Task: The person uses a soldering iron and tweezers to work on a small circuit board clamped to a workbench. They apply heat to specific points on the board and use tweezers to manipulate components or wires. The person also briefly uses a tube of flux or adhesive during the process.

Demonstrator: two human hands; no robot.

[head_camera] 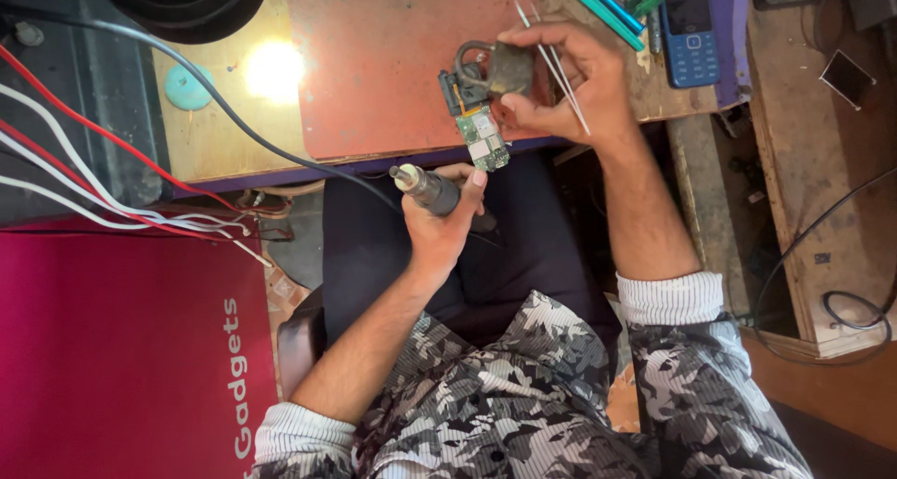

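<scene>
Small green circuit board [483, 139] is lying at the near edge of the red work mat [392, 58], long axis running roughly away from the person, far end tucked under a dark padlock [495, 68] that's sitting on it as a weight.

Right hand [561, 77] is resting just right of the board, fingers touching the padlock & board edge, closed around thin metal tweezers [551, 63] w/ tips pointing up and away from the board.

Left hand [444, 222] is sitting just below the board, off the mat's near edge, wrapped tight around a dark hot-air handpiece [434, 191]; its nozzle is pointing left, not at the board. Board is lying up and slightly right of that grip. Both hands are close, right one actually touching.

Further out from the board: black cable [234, 119] trailing left from the handpiece, blue keypad phone [689, 30] far right, teal tools [598, 7] above right, red & white wires [93, 171] far left, round teal cap [187, 86] left of mat.
</scene>
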